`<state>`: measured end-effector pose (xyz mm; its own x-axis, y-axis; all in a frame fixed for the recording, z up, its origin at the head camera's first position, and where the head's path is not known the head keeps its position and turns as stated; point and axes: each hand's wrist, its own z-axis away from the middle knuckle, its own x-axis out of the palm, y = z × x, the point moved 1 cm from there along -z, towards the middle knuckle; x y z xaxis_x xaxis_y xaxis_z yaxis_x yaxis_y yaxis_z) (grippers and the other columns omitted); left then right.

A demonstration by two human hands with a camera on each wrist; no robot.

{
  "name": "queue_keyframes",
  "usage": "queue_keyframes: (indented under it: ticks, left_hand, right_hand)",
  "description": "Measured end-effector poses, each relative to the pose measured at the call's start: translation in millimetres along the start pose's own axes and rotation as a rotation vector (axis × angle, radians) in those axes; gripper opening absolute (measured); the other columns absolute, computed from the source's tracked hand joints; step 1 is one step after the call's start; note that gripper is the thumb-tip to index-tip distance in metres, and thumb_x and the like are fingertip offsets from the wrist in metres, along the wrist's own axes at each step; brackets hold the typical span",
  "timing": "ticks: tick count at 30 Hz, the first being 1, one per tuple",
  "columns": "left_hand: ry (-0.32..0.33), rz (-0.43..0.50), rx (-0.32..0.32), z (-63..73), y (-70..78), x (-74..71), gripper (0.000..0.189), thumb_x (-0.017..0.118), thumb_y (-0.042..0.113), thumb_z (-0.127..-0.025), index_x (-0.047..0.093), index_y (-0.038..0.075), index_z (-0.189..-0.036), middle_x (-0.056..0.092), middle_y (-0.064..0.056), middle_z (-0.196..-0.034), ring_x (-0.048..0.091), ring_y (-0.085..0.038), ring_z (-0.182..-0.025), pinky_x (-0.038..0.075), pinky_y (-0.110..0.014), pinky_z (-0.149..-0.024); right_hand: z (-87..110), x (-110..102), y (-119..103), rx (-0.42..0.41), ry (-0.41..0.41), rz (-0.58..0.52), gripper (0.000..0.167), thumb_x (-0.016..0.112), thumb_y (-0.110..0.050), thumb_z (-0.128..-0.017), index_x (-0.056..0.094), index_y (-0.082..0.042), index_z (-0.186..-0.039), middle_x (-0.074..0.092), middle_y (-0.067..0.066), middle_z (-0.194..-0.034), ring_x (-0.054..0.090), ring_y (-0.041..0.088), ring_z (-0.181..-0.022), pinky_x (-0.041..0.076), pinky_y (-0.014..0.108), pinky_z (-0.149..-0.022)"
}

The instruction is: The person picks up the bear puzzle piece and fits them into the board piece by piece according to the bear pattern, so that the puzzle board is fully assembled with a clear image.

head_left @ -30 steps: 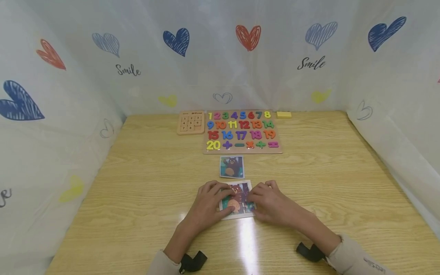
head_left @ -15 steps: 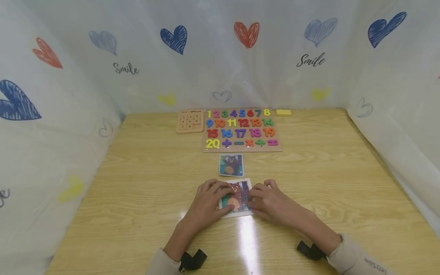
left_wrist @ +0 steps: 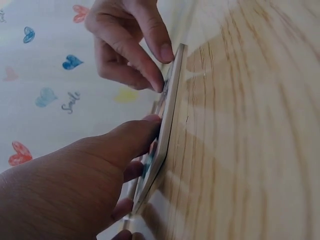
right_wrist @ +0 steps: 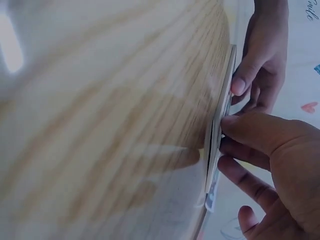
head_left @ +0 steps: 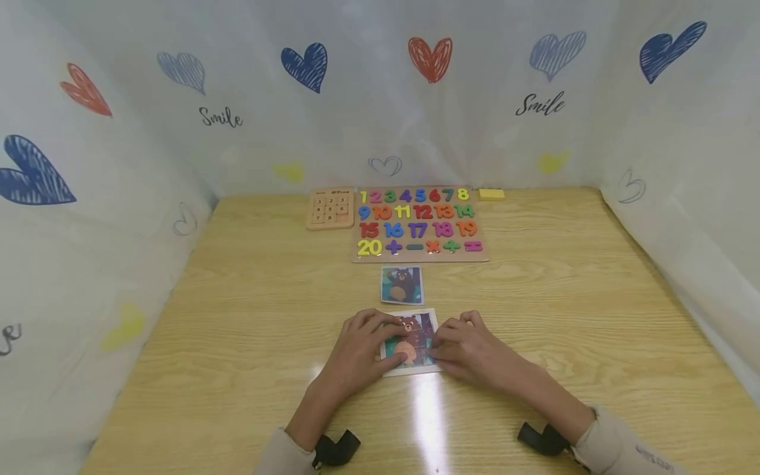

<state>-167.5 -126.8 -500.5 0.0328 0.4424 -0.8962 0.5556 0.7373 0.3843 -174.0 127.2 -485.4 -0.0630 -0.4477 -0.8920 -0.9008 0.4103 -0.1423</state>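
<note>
A small framed bear jigsaw puzzle (head_left: 423, 338) lies on the table in front of me, its pale frame edge-on in both wrist views. My left hand (head_left: 362, 346) holds it from the left, with thumb and curled fingers over the picture. From the right, my right hand (head_left: 469, 348) pinches a puzzle piece at the lower right side of the picture; the fingers hide most of that piece. In the right wrist view its thumb (right_wrist: 242, 127) meets the frame's near edge. Behind the puzzle lies a matching bear picture card (head_left: 402, 285).
A board of coloured numbers (head_left: 420, 223) lies at the back of the table (head_left: 267, 297). Left of it is a wooden sliding number puzzle (head_left: 330, 209), right of it a yellow block (head_left: 491, 194). A heart-patterned curtain (head_left: 380, 99) encloses the back and sides.
The lower right piece stood out of line with a gap beside it; it now lies in line with the picture. The right fingers have shifted slightly over it. My left hand keeps its place.
</note>
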Motion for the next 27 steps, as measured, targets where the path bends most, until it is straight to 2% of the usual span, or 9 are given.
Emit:
queue_keyframes:
  ticks: [4,8,10,13,17,20,23,27]
  left_hand:
    - [-0.010,0.015,0.002,-0.5,-0.7,-1.3,0.038,0.070,0.048,-0.091,0.069,0.028,-0.122,0.058,0.010,-0.132,0.043,-0.021,-0.128,0.034,-0.050,-0.107]
    - [0.028,0.016,0.018,-0.5,-1.4,-1.5,0.034,0.073,0.043,-0.090,0.070,0.025,-0.119,0.059,0.009,-0.129,0.044,-0.023,-0.127,0.036,-0.052,-0.106]
    - [0.064,-0.005,0.033,-0.4,-1.2,1.0,0.031,0.074,0.041,-0.089,0.071,0.024,-0.115,0.061,0.007,-0.126,0.046,-0.023,-0.125,0.038,-0.052,-0.104]
    - [0.105,-0.052,0.035,-1.4,2.5,6.4,0.027,0.071,0.044,-0.089,0.072,0.026,-0.109,0.062,0.007,-0.120,0.049,-0.024,-0.121,0.039,-0.051,-0.102]
    - [0.121,-0.121,-0.028,-5.2,12.2,14.4,0.031,0.063,0.056,-0.088,0.070,0.028,-0.100,0.061,0.006,-0.111,0.050,-0.025,-0.117,0.040,-0.050,-0.101]
    - [0.095,-0.205,-0.087,-7.4,20.1,18.4,0.039,0.057,0.064,-0.089,0.066,0.027,-0.099,0.059,0.005,-0.107,0.050,-0.027,-0.116,0.039,-0.050,-0.101]
    - [0.070,-0.277,-0.117,-7.4,25.0,18.9,0.046,0.054,0.068,-0.089,0.064,0.026,-0.105,0.058,0.003,-0.107,0.050,-0.029,-0.115,0.038,-0.051,-0.101]
    - [0.122,-0.263,-0.131,-5.1,23.1,17.3,0.044,0.058,0.064,-0.088,0.068,0.025,-0.107,0.059,0.002,-0.113,0.049,-0.029,-0.118,0.035,-0.051,-0.104]
  right_hand:
    - [-0.2,-0.6,-4.0,0.030,-0.033,-0.007,0.017,0.082,-0.016,-0.079,0.082,-0.013,-0.096,0.062,-0.009,-0.095,0.058,0.011,-0.090,0.036,0.039,-0.082]
    - [-2.8,0.2,-6.6,0.050,-0.054,-0.004,0.016,0.079,-0.016,-0.082,0.082,-0.013,-0.097,0.061,-0.008,-0.097,0.058,0.012,-0.092,0.038,0.040,-0.083]
    - [-3.0,0.4,-6.6,0.085,-0.072,-0.033,0.015,0.077,-0.016,-0.085,0.081,-0.014,-0.099,0.062,-0.008,-0.100,0.058,0.012,-0.095,0.038,0.041,-0.085]
    - [1.8,-2.1,-5.4,0.192,-0.095,-0.137,0.016,0.074,-0.015,-0.088,0.079,-0.013,-0.103,0.064,-0.008,-0.107,0.057,0.012,-0.100,0.036,0.040,-0.087]
    - [10.7,-7.4,-2.8,0.320,-0.081,-0.227,0.018,0.072,-0.012,-0.091,0.077,-0.013,-0.107,0.064,-0.007,-0.113,0.057,0.014,-0.106,0.036,0.040,-0.089]
    - [13.2,-9.4,-0.3,0.346,-0.062,-0.220,0.017,0.071,-0.010,-0.091,0.076,-0.014,-0.106,0.065,-0.007,-0.111,0.057,0.014,-0.106,0.039,0.040,-0.089]
    - [15.4,-9.9,1.9,0.371,-0.042,-0.209,0.017,0.073,-0.008,-0.089,0.076,-0.014,-0.105,0.066,-0.007,-0.110,0.058,0.015,-0.105,0.041,0.041,-0.089]
    - [20.0,-10.3,5.6,0.432,-0.024,-0.185,0.019,0.075,-0.008,-0.088,0.075,-0.012,-0.107,0.068,-0.005,-0.110,0.061,0.016,-0.106,0.045,0.043,-0.091]
